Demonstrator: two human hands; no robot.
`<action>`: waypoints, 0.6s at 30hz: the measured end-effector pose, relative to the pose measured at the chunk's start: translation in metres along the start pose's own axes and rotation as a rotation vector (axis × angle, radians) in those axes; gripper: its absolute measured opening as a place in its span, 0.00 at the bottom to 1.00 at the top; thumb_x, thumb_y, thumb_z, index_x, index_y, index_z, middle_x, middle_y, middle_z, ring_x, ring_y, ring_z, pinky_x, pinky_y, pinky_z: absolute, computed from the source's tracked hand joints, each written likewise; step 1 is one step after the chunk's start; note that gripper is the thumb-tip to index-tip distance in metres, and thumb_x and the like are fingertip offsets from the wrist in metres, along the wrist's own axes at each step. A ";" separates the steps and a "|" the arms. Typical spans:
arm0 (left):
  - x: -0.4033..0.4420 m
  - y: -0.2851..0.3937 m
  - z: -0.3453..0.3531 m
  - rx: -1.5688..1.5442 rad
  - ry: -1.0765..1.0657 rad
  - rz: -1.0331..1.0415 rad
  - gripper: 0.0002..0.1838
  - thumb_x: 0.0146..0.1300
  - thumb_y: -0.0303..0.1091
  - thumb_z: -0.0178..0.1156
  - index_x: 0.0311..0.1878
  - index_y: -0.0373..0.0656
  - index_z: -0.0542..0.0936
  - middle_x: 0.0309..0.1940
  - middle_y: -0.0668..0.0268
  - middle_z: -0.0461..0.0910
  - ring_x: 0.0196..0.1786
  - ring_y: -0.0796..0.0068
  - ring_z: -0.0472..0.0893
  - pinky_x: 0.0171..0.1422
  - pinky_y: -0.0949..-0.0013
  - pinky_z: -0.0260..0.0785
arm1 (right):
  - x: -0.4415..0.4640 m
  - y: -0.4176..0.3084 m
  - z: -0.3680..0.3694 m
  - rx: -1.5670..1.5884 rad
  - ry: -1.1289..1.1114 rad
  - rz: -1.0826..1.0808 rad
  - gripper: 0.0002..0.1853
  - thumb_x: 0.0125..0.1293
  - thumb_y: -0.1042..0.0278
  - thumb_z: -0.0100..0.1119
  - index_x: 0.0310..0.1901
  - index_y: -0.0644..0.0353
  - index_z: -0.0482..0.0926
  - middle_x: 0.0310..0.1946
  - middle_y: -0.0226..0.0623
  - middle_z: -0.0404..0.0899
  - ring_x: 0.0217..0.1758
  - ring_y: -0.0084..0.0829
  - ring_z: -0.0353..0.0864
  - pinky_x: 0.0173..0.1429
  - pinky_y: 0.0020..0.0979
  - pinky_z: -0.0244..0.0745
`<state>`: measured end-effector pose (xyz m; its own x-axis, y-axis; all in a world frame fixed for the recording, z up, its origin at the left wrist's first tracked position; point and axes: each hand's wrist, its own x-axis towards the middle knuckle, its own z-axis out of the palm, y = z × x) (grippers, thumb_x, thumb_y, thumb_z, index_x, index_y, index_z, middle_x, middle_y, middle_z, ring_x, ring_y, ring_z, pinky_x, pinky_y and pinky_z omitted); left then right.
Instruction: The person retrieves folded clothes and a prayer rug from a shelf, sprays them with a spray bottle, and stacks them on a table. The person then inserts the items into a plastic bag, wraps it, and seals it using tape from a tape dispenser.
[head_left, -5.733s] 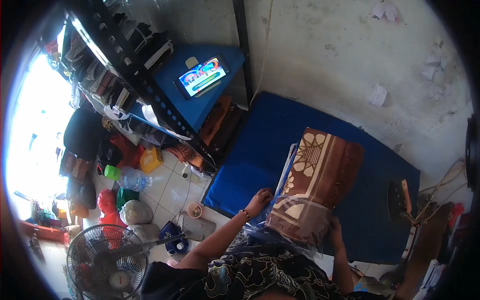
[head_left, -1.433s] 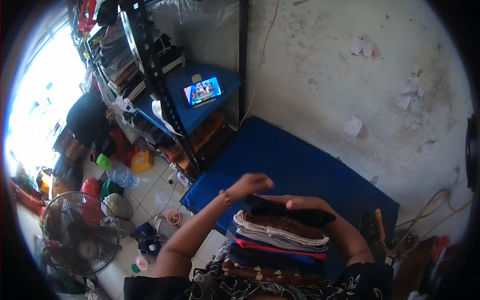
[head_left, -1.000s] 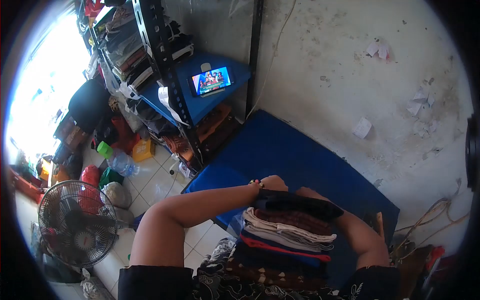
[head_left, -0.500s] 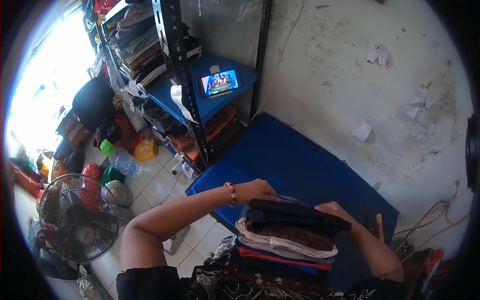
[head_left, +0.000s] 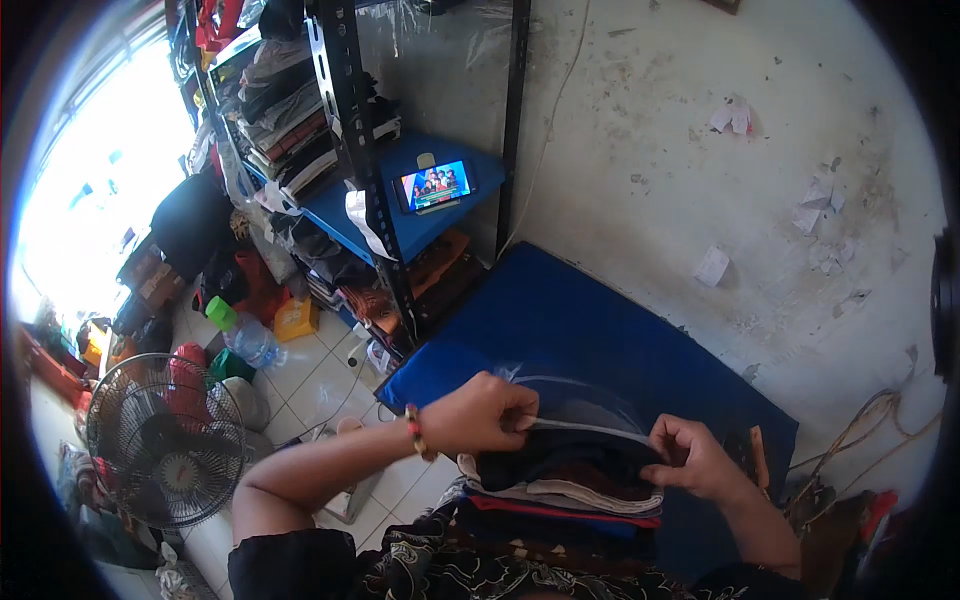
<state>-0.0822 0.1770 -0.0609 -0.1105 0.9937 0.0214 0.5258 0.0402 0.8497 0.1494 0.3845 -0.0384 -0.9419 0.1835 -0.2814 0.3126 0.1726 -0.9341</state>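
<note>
A stack of folded clothes (head_left: 570, 494) stands upright against my body, dark cloth on top and white, red, blue and brown layers below. Clear plastic (head_left: 590, 397) arches over the far side of the stack. My left hand (head_left: 481, 412), with a beaded bracelet at its wrist, pinches the plastic's edge at the stack's left. At the right, my right hand (head_left: 692, 458) grips the same edge between thumb and fingers. The edge runs taut between both hands, just above the dark cloth.
The stack is over a blue padded surface (head_left: 540, 300) beside the wall. A lit phone (head_left: 435, 187) stands on a blue shelf (head_left: 415, 235) within a black metal rack. At left are a fan (head_left: 168, 440), a bottle (head_left: 250, 340) and bags on the tiled floor.
The brown patterned cloth seen earliest is now low in a stack of clothes. Both hands have come back from beyond the stack toward me, drawing the plastic edge up over its top.
</note>
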 end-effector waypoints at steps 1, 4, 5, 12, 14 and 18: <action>-0.003 0.003 0.008 0.041 0.099 0.002 0.08 0.45 0.25 0.62 0.26 0.39 0.72 0.18 0.66 0.70 0.23 0.76 0.71 0.30 0.72 0.62 | -0.002 0.000 0.005 -0.077 0.060 -0.033 0.17 0.51 0.72 0.69 0.26 0.54 0.64 0.22 0.19 0.61 0.25 0.11 0.59 0.26 0.20 0.54; -0.007 0.002 0.029 0.240 0.402 0.113 0.07 0.43 0.22 0.61 0.24 0.39 0.71 0.20 0.64 0.71 0.25 0.67 0.73 0.30 0.68 0.66 | -0.003 0.007 0.025 -0.313 0.255 -0.220 0.16 0.50 0.77 0.66 0.22 0.58 0.63 0.20 0.26 0.63 0.19 0.16 0.62 0.20 0.23 0.55; -0.006 -0.001 0.035 0.319 0.513 0.176 0.07 0.44 0.21 0.60 0.24 0.38 0.71 0.21 0.64 0.71 0.26 0.66 0.73 0.30 0.67 0.66 | -0.001 0.013 0.032 -0.455 0.325 -0.337 0.15 0.50 0.79 0.65 0.22 0.59 0.64 0.20 0.28 0.63 0.19 0.20 0.64 0.20 0.25 0.57; -0.001 -0.032 0.054 0.587 0.727 0.227 0.08 0.48 0.24 0.64 0.29 0.40 0.74 0.28 0.61 0.75 0.32 0.58 0.76 0.34 0.62 0.69 | 0.026 0.046 0.038 -0.846 0.581 -0.579 0.11 0.50 0.85 0.60 0.27 0.62 0.67 0.26 0.39 0.68 0.23 0.40 0.75 0.24 0.35 0.69; 0.004 -0.035 0.049 0.602 0.725 0.079 0.09 0.49 0.25 0.64 0.33 0.40 0.74 0.32 0.61 0.75 0.35 0.57 0.77 0.36 0.62 0.70 | 0.040 0.048 0.035 -0.785 0.670 -0.582 0.10 0.51 0.85 0.60 0.31 0.63 0.69 0.28 0.40 0.70 0.25 0.42 0.76 0.26 0.37 0.71; 0.005 -0.047 0.039 0.587 0.613 -0.157 0.15 0.54 0.26 0.61 0.46 0.42 0.72 0.41 0.59 0.77 0.43 0.58 0.78 0.42 0.61 0.71 | 0.054 0.058 0.017 -0.678 0.622 -0.428 0.13 0.52 0.85 0.59 0.39 0.63 0.70 0.33 0.41 0.73 0.30 0.45 0.78 0.30 0.38 0.73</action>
<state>-0.0746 0.1837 -0.1217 -0.5652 0.7468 0.3505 0.7984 0.3883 0.4602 0.1141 0.3878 -0.1113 -0.8207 0.4152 0.3925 0.1496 0.8191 -0.5537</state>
